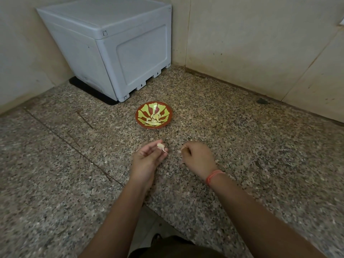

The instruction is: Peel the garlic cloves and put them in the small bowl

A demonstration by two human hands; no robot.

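Two hands are hovering at mid-frame, below the small bowl, which is holding peeled cloves; the left hand is pinching a garlic clove at its fingertips; the right hand, just beside and apart, is curling its fingers, blur hiding whether they are gripping anything.
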